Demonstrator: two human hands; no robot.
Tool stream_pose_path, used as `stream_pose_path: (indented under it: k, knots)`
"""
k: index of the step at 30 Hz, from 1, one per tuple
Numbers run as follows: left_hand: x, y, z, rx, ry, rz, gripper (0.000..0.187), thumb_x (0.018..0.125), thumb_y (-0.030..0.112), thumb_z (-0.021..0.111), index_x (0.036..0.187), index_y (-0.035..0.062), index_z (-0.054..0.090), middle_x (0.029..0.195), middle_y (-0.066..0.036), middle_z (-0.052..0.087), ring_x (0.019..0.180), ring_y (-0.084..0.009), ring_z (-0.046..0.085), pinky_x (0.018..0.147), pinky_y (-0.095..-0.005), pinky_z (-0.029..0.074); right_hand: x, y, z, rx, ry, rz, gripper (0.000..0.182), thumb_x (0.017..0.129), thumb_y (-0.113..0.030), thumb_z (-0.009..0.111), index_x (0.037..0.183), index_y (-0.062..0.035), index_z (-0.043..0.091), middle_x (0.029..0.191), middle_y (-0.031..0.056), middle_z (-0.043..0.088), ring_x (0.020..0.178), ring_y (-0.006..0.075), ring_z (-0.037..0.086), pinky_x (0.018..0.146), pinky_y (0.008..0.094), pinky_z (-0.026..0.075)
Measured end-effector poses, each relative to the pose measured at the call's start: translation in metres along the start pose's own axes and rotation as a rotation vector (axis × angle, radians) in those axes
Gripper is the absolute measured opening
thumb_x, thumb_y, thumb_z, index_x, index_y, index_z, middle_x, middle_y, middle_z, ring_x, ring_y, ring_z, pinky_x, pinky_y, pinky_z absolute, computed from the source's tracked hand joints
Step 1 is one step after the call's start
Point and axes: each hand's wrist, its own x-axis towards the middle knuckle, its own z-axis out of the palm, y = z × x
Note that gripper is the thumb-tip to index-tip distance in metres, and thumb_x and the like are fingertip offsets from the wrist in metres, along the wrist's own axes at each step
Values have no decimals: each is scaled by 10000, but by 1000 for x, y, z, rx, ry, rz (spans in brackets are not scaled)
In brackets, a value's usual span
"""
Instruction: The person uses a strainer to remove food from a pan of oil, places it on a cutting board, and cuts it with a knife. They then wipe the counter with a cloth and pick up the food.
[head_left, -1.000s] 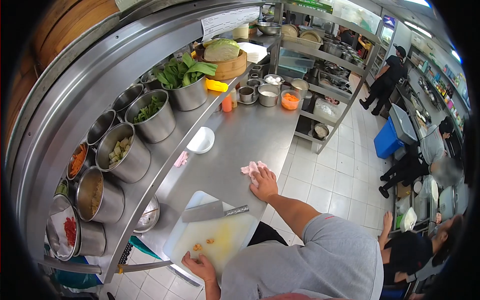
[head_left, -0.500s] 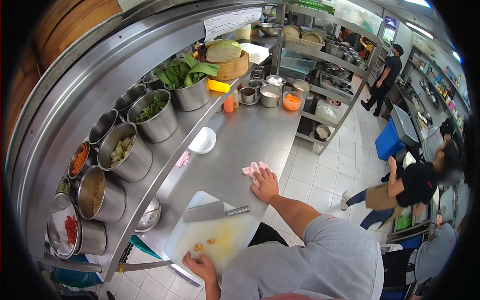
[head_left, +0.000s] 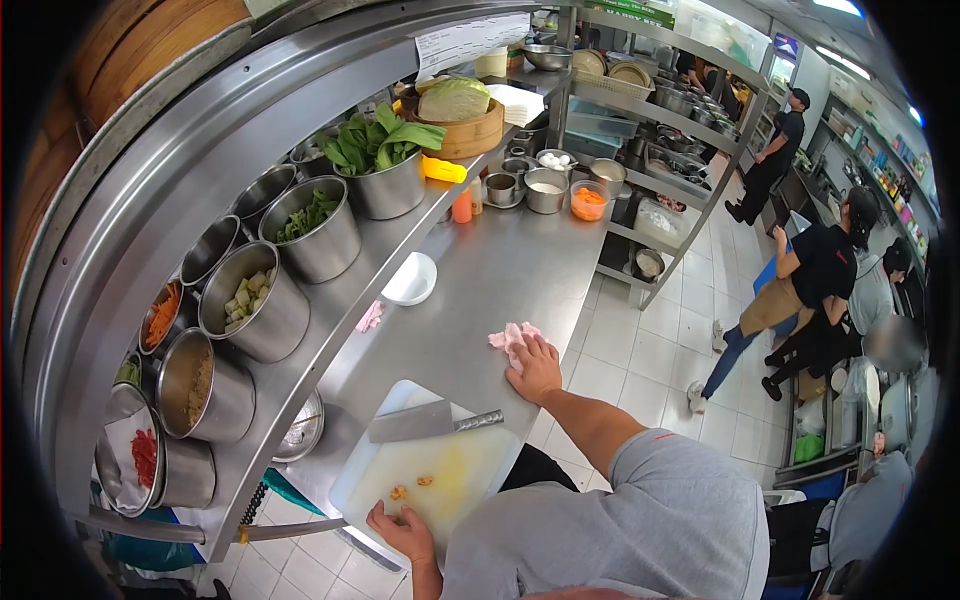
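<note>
My right hand presses on a crumpled pink cloth on the steel counter, its fingers over the cloth. My left hand rests at the near left edge of a white cutting board, fingers apart and holding nothing. Just beyond its fingertips lie two small orange-brown food pieces. A cleaver with a patterned metal handle lies flat across the far part of the board. Yellow stains mark the board's surface. Farther up the counter is a white bowl, with another pink cloth beside it.
A raised steel shelf on the left carries several metal pots of cut vegetables and leafy greens. At the counter's far end stand metal containers and a tub of orange pieces. Co-workers are in the aisle to the right.
Both my hands stay nearly in place, the view shifting slightly. In the aisle, a co-worker in a tan apron has moved farther away, and another person in dark trousers shows behind.
</note>
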Motion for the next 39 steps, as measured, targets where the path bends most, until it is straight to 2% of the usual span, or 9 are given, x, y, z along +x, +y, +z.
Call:
stream_pose_path:
  k: [11,17,24,30,32,33,36,38,39]
  knots:
    - [0,-2,2,5,0,24,597,955,74,714,1510,-64,545,1489,-248,532,974,-319,586,840,-417,514,2,2,2,-34,-13,17,653,962,-449,737,1541,-157,654,1731,181,528,1644,421,419,1346,599,299]
    - [1,-5,5,-13,31,58,601,951,67,724,1513,-55,549,1478,-253,536,944,-310,573,823,-420,508,5,2,1,-8,-43,6,644,979,-439,733,1549,-151,652,1733,182,527,1652,424,406,1348,602,290]
    - [1,8,0,-33,28,53,598,950,55,734,1512,-49,557,1472,-252,540,897,-286,545,826,-414,503,29,12,16,8,-37,55,572,1040,-360,693,1595,-232,640,1758,131,515,1666,421,388,1357,609,263]
    - [1,7,-3,-22,-4,75,603,941,46,738,1509,-47,561,1449,-238,547,908,-281,536,827,-408,495,25,19,12,12,-35,27,434,1048,-275,710,1479,-229,719,1617,80,621,1578,374,491,1273,612,382]
    - [0,7,-4,-50,-16,72,601,939,40,736,1507,-42,557,1422,-227,546,936,-279,530,839,-407,486,12,20,-2,72,-125,-23,371,1038,-195,722,1406,-216,760,1512,58,679,1508,343,550,1223,601,437]
    - [0,6,-5,-56,-19,83,601,939,40,736,1507,-42,557,1422,-227,546,936,-279,530,839,-407,486,5,21,-10,71,-113,-18,371,1038,-195,722,1406,-216,760,1512,58,679,1508,343,550,1223,601,437]
    - [1,12,-8,-73,3,119,594,940,28,730,1503,-35,551,1384,-206,540,949,-268,511,853,-405,475,-10,35,-25,57,-248,-83,370,1040,-153,715,1400,-202,784,1456,69,734,1433,380,598,1204,585,466]
    - [3,32,-10,-154,27,91,587,947,20,724,1502,-32,542,1363,-186,528,952,-250,489,865,-406,468,-13,54,-30,237,-365,-77,323,1100,-236,689,1401,-199,801,1443,84,768,1336,405,680,1145,555,532]
    - [4,43,-9,-210,44,95,573,948,10,734,1490,-30,551,1323,-164,546,942,-230,478,859,-404,461,-14,43,-55,428,-431,163,327,1145,-234,645,1407,-113,797,1350,137,822,1195,376,782,1062,489,607]
